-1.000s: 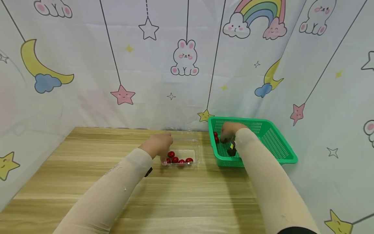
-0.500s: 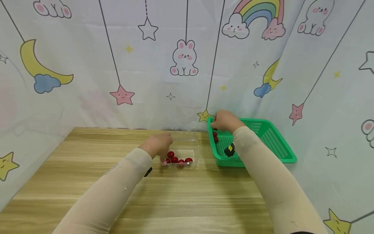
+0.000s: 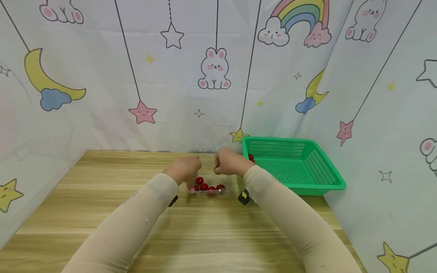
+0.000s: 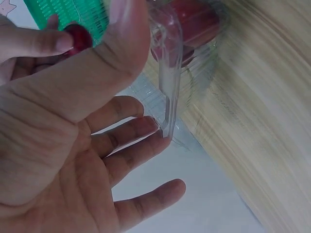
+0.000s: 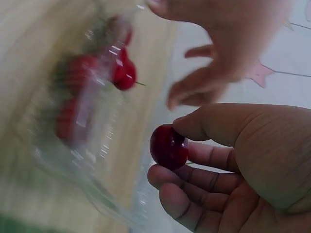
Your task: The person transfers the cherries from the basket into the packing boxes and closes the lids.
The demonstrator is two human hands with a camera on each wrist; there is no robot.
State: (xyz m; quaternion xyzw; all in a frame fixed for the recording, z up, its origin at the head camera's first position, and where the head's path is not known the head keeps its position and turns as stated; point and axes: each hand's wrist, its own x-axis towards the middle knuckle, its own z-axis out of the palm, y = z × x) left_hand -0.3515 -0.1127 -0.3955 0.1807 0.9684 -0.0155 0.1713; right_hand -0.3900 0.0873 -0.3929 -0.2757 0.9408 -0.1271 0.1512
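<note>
- cherry (image 5: 167, 150), dark red and glossy, sits pinched between the thumb and fingers of the right hand (image 3: 232, 163); the gap is narrow, just the fruit's own width.
- from the head view, this hand is above the rear part of a clear plastic box (image 3: 228, 182), with the held fruit over the box and apart from the others.
- left hand (image 3: 182, 170) holds the left side of that box, thumb at the near corner, fingertips against the far end; the little finger sticks out loosely.
- five loose cherries (image 3: 203, 186) lie in the box, mostly along its near side; the right wrist view, a little blurred, shows a thin stem on one.
- just right of the box stands a green basket (image 3: 336, 186) with slotted walls; more red fruit (image 3: 250, 156) rests inside against its left wall, partly hidden by the right hand.
- both arms wear cream sleeves (image 3: 112, 223).
- box and basket stand on a wood-grain table (image 3: 191, 235).
- behind hangs white cloth (image 3: 109, 72) printed with bunnies, stars, moons and a rainbow.
</note>
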